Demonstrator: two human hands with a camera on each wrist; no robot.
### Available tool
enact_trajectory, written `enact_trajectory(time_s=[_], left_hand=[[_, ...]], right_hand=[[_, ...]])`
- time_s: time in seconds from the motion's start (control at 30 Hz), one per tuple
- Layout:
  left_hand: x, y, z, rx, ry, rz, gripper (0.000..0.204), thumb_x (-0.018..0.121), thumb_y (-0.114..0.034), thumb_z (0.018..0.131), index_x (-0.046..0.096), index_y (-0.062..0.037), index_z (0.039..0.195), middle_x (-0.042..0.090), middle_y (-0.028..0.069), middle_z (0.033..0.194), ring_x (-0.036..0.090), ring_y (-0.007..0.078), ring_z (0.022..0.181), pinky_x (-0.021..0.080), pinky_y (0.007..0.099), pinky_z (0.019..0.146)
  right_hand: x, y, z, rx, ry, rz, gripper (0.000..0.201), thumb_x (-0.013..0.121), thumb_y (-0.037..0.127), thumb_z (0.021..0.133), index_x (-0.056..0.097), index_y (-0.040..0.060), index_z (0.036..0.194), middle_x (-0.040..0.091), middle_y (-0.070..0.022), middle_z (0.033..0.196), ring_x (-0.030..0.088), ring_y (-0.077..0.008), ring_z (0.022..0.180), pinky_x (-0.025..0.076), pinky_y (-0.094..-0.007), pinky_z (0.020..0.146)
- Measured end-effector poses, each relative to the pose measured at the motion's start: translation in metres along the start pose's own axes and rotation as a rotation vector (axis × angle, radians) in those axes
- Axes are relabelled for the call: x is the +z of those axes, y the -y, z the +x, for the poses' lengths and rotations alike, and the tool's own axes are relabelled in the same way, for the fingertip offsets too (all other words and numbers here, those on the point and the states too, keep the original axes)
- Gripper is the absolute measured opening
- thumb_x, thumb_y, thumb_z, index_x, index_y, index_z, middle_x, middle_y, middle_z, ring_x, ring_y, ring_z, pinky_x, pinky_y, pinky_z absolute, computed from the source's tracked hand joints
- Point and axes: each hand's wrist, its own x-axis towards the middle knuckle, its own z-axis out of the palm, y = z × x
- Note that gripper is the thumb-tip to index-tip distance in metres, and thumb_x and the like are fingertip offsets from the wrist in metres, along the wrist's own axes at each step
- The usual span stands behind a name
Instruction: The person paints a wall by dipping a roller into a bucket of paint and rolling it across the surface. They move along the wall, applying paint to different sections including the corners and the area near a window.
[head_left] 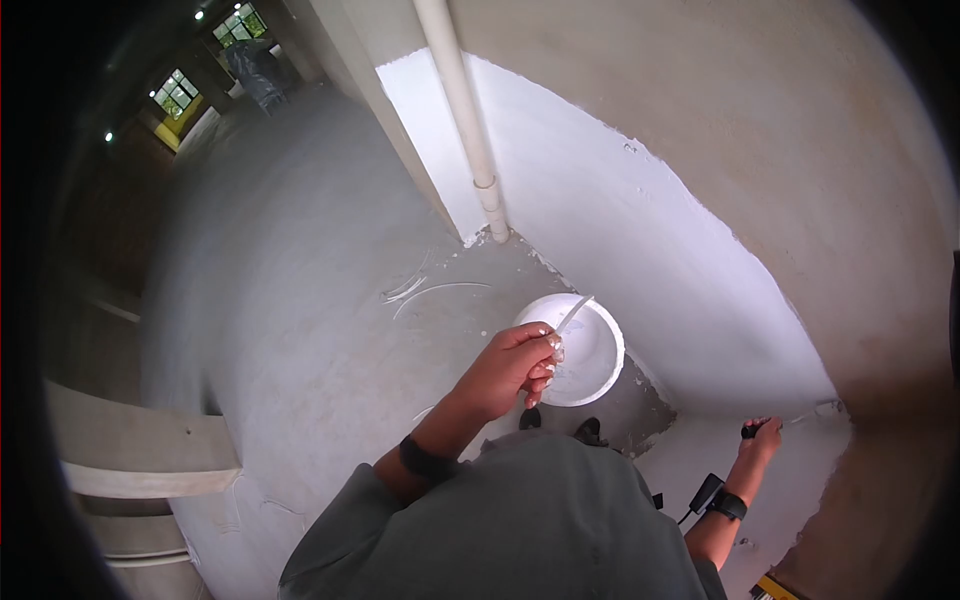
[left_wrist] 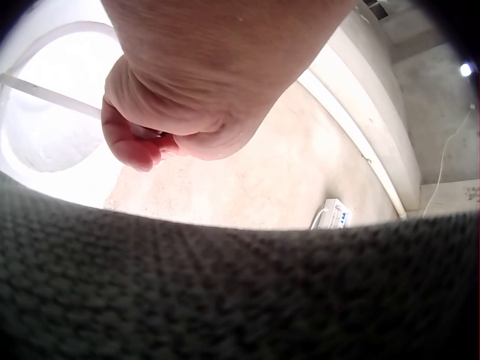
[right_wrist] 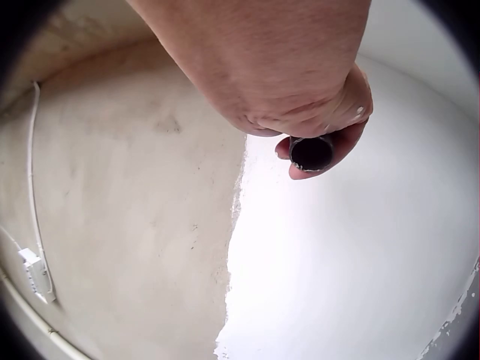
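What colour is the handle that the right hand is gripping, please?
Black; the handle end shows best in the right wrist view.

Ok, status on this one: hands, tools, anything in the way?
Left hand grips bucket handle. Right hand holds black tool handle at the wall. White bucket hangs clear. No obstruction seen.

The bucket [head_left: 590,350] is white, with white paint inside. The wall [head_left: 620,220] is part fresh white, part bare beige. The pipe [head_left: 465,110] is white, the floor [head_left: 300,300] grey, the handle [right_wrist: 311,152] black, the shirt [head_left: 520,530] grey-green.
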Motion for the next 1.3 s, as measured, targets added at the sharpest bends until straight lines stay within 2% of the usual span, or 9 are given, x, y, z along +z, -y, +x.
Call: enact_trajectory(time_s=[0.23, 0.4, 0.47, 0.57, 0.73, 0.93, 1.0, 1.17, 1.3], left_hand=[[0.006, 0.003, 0.005, -0.014, 0.016, -0.012, 0.019, 0.054, -0.02, 0.103, 0.057, -0.0081, 0.089, 0.043, -0.005, 0.065, 0.041, 0.0044, 0.052, 0.038, 0.0246, 0.044], [0.003, -0.002, -0.003, -0.016, -0.029, -0.042, 0.019, 0.053, -0.019, 0.102, 0.056, -0.0065, 0.088, 0.042, -0.0046, 0.065, 0.04, 0.0059, 0.052, 0.038, 0.0254, 0.044], [0.004, -0.001, -0.002, -0.017, -0.009, -0.02, 0.021, 0.053, -0.022, 0.102, 0.056, -0.0067, 0.088, 0.041, -0.0047, 0.065, 0.04, 0.0062, 0.053, 0.038, 0.0259, 0.045], [0.004, 0.001, -0.001, -0.017, -0.005, -0.001, 0.024, 0.054, -0.025, 0.103, 0.056, -0.0068, 0.088, 0.04, -0.0047, 0.065, 0.04, 0.0067, 0.053, 0.037, 0.0266, 0.046], [0.006, 0.002, 0.003, -0.017, 0.003, 0.012, 0.023, 0.052, -0.024, 0.103, 0.056, -0.007, 0.088, 0.041, -0.0047, 0.065, 0.04, 0.0065, 0.053, 0.037, 0.0262, 0.046], [0.005, 0.003, 0.002, -0.004, -0.002, -0.012, 0.021, 0.053, -0.021, 0.102, 0.057, -0.007, 0.087, 0.042, -0.0047, 0.065, 0.041, 0.006, 0.053, 0.038, 0.026, 0.046], [0.007, 0.003, 0.001, -0.01, -0.027, -0.02, 0.019, 0.054, -0.02, 0.101, 0.057, -0.0069, 0.088, 0.042, -0.0049, 0.064, 0.041, 0.006, 0.053, 0.039, 0.026, 0.046], [0.009, 0.007, 0.006, -0.019, -0.014, -0.036, 0.014, 0.052, -0.017, 0.1, 0.056, -0.0078, 0.089, 0.042, -0.0051, 0.063, 0.044, 0.006, 0.053, 0.038, 0.0245, 0.043], [0.011, 0.002, 0.005, -0.012, -0.014, -0.019, 0.013, 0.05, -0.015, 0.1, 0.054, -0.0092, 0.089, 0.043, -0.005, 0.064, 0.046, 0.006, 0.054, 0.039, 0.0234, 0.042]], right_hand=[[0.049, -0.001, -0.077, 0.051, 0.171, -0.037, 0.034, 0.05, 0.029, 0.102, 0.045, 0.0078, 0.076, 0.047, -0.0048, 0.062, 0.047, -0.0165, 0.05, 0.046, -0.0348, 0.045], [0.046, 0.001, -0.063, 0.014, 0.154, -0.008, 0.035, 0.051, 0.029, 0.102, 0.045, 0.0088, 0.074, 0.047, -0.0037, 0.063, 0.048, -0.0153, 0.052, 0.046, -0.0332, 0.046], [0.015, 0.015, -0.03, 0.035, 0.088, 0.072, 0.036, 0.05, 0.029, 0.102, 0.045, 0.009, 0.073, 0.047, -0.0029, 0.064, 0.048, -0.0145, 0.053, 0.046, -0.0324, 0.046], [0.013, 0.017, -0.028, 0.042, 0.09, 0.048, 0.035, 0.05, 0.029, 0.102, 0.045, 0.0091, 0.074, 0.047, -0.0024, 0.064, 0.048, -0.0142, 0.053, 0.046, -0.0323, 0.046], [0.038, 0.009, -0.06, 0.054, 0.172, -0.001, 0.034, 0.052, 0.031, 0.103, 0.045, 0.0103, 0.077, 0.046, -0.0017, 0.066, 0.047, -0.013, 0.053, 0.046, -0.0318, 0.046], [0.027, 0.015, -0.049, 0.047, 0.095, 0.062, 0.034, 0.052, 0.032, 0.102, 0.045, 0.0103, 0.077, 0.047, -0.0021, 0.066, 0.047, -0.0133, 0.052, 0.046, -0.0328, 0.045], [0.028, 0.009, -0.048, 0.049, 0.139, 0.03, 0.034, 0.052, 0.032, 0.102, 0.045, 0.01, 0.078, 0.047, -0.0024, 0.066, 0.048, -0.0134, 0.052, 0.047, -0.0329, 0.045], [0.064, -0.003, -0.097, 0.046, 0.25, -0.034, 0.032, 0.054, 0.031, 0.102, 0.046, 0.0089, 0.08, 0.046, -0.0034, 0.063, 0.047, -0.014, 0.048, 0.046, -0.0327, 0.04], [0.073, 0.0, -0.11, 0.086, 0.237, -0.014, 0.031, 0.053, 0.031, 0.102, 0.046, 0.0092, 0.08, 0.046, -0.003, 0.063, 0.046, -0.0136, 0.047, 0.046, -0.0326, 0.039]])
